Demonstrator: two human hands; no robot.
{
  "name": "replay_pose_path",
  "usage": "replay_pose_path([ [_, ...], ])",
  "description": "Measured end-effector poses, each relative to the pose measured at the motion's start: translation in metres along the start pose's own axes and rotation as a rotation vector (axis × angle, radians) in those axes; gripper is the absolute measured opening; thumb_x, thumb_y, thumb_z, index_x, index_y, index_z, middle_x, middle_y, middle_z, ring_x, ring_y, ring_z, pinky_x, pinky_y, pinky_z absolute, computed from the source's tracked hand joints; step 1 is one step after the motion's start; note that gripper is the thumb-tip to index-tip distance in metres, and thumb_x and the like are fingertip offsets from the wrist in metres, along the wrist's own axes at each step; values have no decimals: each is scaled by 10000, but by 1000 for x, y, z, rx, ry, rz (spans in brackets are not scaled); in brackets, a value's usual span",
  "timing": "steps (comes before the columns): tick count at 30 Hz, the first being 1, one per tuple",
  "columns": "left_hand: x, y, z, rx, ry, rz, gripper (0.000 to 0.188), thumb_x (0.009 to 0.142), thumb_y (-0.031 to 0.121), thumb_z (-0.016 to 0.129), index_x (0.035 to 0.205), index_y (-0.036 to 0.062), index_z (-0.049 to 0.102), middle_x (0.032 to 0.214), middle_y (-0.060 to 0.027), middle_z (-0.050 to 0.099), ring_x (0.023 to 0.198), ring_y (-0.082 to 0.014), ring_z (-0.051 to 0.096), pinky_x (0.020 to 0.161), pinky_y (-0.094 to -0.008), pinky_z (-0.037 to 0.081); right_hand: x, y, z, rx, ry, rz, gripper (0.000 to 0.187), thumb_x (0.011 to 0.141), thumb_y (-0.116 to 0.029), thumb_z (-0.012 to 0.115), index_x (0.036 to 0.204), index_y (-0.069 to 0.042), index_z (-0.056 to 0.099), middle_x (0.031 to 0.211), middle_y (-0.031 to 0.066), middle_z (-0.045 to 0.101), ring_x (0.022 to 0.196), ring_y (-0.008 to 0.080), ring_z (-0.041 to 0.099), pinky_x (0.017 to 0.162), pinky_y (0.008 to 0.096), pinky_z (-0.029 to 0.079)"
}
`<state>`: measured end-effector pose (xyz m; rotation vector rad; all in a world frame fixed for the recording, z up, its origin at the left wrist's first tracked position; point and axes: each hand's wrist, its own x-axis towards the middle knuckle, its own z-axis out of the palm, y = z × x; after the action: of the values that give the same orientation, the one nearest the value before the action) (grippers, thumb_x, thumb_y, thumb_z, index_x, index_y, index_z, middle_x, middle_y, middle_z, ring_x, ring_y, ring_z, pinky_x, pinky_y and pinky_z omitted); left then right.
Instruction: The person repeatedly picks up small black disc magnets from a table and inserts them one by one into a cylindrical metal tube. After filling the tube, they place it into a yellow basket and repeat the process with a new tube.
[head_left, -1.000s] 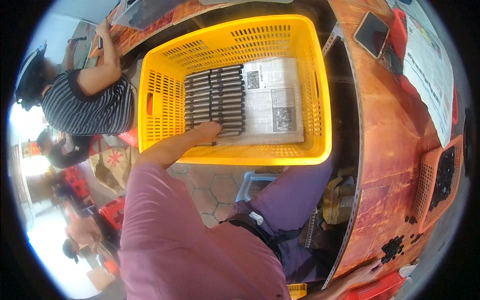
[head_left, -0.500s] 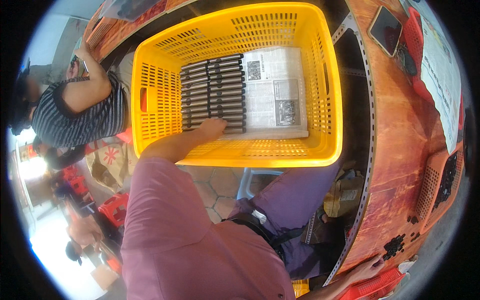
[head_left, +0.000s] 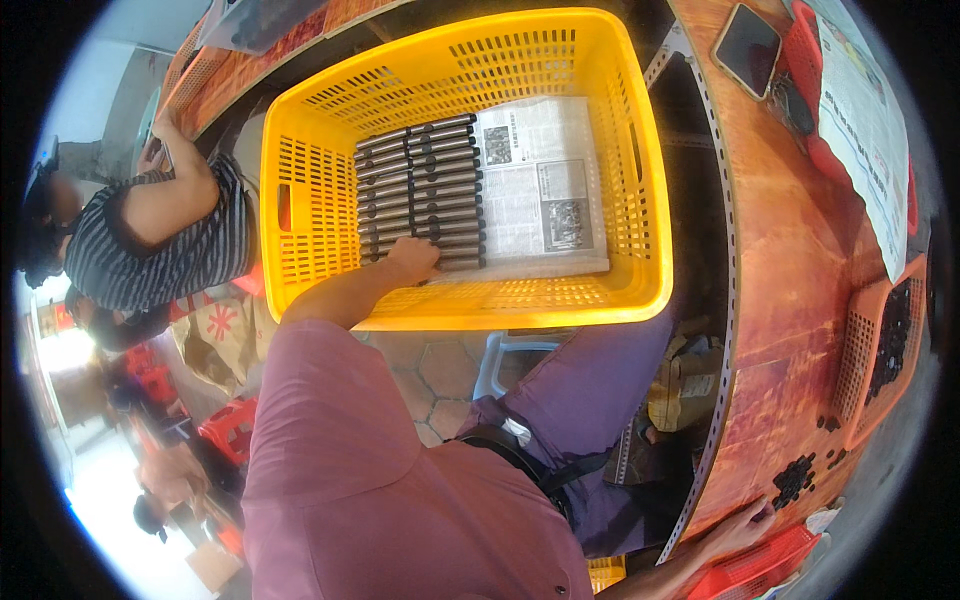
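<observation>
In a yellow plastic basket [head_left: 520, 320] lies a row of dark bronze tubes [head_left: 445, 190] with black end caps, side by side on newspaper [head_left: 560, 180]. My left hand [head_left: 412, 258] reaches over the near wall, its fingers closed at the nearest tube of the row. Far to the right, my right hand [head_left: 745, 525] is low over the wooden table, beside a small heap of black pieces [head_left: 793, 480]. Its fingers are bent together; whatever they may hold is too small to make out.
An orange basket of black parts [head_left: 890, 345] and a red basket [head_left: 750, 570] stand on the table [head_left: 790, 330]. A phone [head_left: 748, 50] lies farther back. A perforated metal strip [head_left: 728, 300] runs along the table's edge. At left sits a person in a striped top [head_left: 150, 240].
The view has shifted a little, moving the table and baskets slightly leftward. My left hand stays at the near end of the tube row, and my right hand remains beside the black pieces.
</observation>
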<state>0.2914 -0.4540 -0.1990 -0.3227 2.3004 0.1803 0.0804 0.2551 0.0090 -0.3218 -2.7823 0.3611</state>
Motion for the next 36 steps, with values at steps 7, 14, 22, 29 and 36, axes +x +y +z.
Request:
replay_pose_path([
  [7, -5, -10, -39, -185, -7, -107, 417, 934, 433, 655, 1052, 43, 741, 1027, -170, 730, 992, -363, 694, 854, -466, 550, -4, 3, 4, 27, 53, -62, 350, 1035, -304, 599, 973, 40, 619, 892, 137, 597, 815, 265, 565, 759, 390, 484],
  [14, -1, 3, -131, -701, 786, -61, 246, 967, 235, 621, 1050, 14, 689, 985, -169, 732, 905, -305, 697, 803, -397, 536, -16, 12, 10, 144, 95, -89, 257, 982, -209, 678, 1000, 46, 654, 917, 154, 631, 836, 280, 598, 785, 379, 514],
  [22, -70, 231, -200, -568, 1118, 717, 88, 921, 26, 655, 998, -11, 677, 918, -138, 674, 846, -254, 650, 774, -354, 519, -36, -40, -35, 354, -20, -67, 165, 903, -156, 664, 987, -15, 683, 1005, 167, 680, 999, 321, 653, 888, 412, 509],
  [29, -73, 456, -232, -789, 730, 1072, 84, 916, 51, 661, 901, -32, 665, 837, -114, 655, 786, -231, 630, 748, -322, 498, -42, 4, -139, 266, 369, -121, 125, 854, -88, 711, 964, -41, 675, 902, 133, 669, 814, 315, 665, 726, 412, 528],
  [36, -71, 553, -229, -1202, 43, 1005, 146, 994, 133, 640, 905, 20, 668, 779, -9, 636, 688, -67, 563, 607, -235, 453, 19, 128, -176, -48, 67, 279, 265, 890, -188, 664, 1105, -35, 634, 1049, 209, 701, 952, 394, 687, 822, 499, 533],
])
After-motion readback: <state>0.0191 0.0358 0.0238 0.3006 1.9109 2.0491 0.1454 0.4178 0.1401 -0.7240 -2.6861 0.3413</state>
